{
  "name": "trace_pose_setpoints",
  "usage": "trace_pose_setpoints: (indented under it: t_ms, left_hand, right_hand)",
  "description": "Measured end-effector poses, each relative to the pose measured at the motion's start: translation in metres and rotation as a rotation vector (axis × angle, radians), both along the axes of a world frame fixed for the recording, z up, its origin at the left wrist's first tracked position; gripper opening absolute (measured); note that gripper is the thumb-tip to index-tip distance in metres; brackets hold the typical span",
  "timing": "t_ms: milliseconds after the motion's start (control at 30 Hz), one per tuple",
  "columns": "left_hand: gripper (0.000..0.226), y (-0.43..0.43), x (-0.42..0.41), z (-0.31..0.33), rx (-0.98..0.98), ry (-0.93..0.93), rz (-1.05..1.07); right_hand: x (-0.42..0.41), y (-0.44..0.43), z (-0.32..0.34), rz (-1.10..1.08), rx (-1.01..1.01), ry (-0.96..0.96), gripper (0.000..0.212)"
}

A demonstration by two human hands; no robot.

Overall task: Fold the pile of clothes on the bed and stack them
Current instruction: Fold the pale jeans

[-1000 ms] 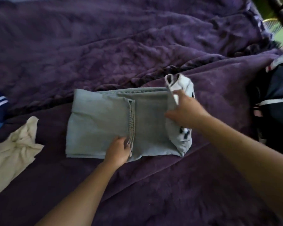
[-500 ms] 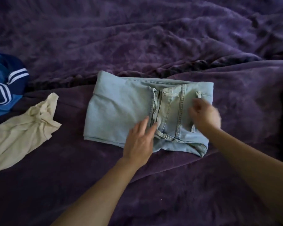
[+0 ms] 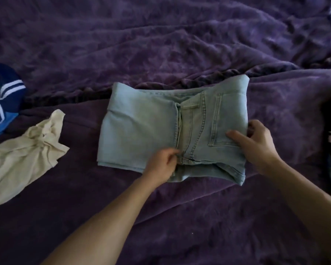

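Head view: pinching waistband of folded jeans [image 3: 141, 129] with left hand [image 3: 161, 165], gripping right fold with right hand [image 3: 256, 144], likely squaring bundle on bed [image 3: 180, 44] before stacking. Unfolded at left: cream top [image 3: 23, 159], blue shirt [image 3: 2, 100].

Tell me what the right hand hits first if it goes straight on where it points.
The jeans: the right hand grips their right edge, pointing up-left across the back pocket. Past them, only purple blanket; the left hand looks to lie off that line.

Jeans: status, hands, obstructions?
Left hand pinches folded jeans at the waistband; right hand grips their right edge. Jeans flat on the purple blanket. Cream garment and blue striped garment lie left, apart.
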State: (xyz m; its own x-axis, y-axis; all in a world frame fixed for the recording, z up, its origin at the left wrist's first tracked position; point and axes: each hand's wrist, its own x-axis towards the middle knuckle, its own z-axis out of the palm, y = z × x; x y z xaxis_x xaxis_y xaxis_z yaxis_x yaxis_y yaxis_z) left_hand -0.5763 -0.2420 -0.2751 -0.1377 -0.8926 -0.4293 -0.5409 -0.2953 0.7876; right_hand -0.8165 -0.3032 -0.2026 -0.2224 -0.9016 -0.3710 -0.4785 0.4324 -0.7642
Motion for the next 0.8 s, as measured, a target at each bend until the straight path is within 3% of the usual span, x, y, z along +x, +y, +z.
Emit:
trace_pose_setpoints:
  t_ms: [133, 233, 367, 500, 567, 633, 733, 800]
  left_hand:
    - [0.019, 0.011, 0.075, 0.022, -0.025, 0.073, 0.479]
    - [0.018, 0.033, 0.143, 0.024, -0.028, -0.074, 0.586]
    - [0.027, 0.062, 0.208, 0.02, 0.017, -0.194, 0.657]
    - [0.02, 0.071, 0.227, 0.01, -0.025, -0.246, 0.614]
    - [0.021, 0.062, 0.219, 0.012, -0.103, -0.288, 0.575]
    - [0.024, 0.045, 0.205, 0.018, -0.223, -0.357, 0.513]
    - [0.033, 0.007, 0.18, 0.025, -0.432, -0.475, 0.314]
    - [0.041, -0.029, 0.166, 0.022, -0.517, -0.544, 0.139]
  right_hand:
    - [0.092, -0.009, 0.053, 0.177, -0.054, 0.127, 0.05]
    - [0.18, -0.017, 0.049, 0.353, -0.038, 0.211, 0.054]
    - [0.284, -0.011, -0.011, 0.634, 0.15, 0.184, 0.058]
    - [0.321, 0.002, -0.061, 0.768, 0.275, 0.24, 0.059]
    - [0.311, -0.001, -0.063, 0.774, 0.191, 0.222, 0.053]
    - [0.285, -0.009, -0.059, 0.758, -0.048, 0.246, 0.044]
    - [0.234, -0.039, -0.057, 0.697, -0.418, 0.535, 0.045]
    - [0.211, -0.064, -0.06, 0.696, -0.307, 0.713, 0.055]
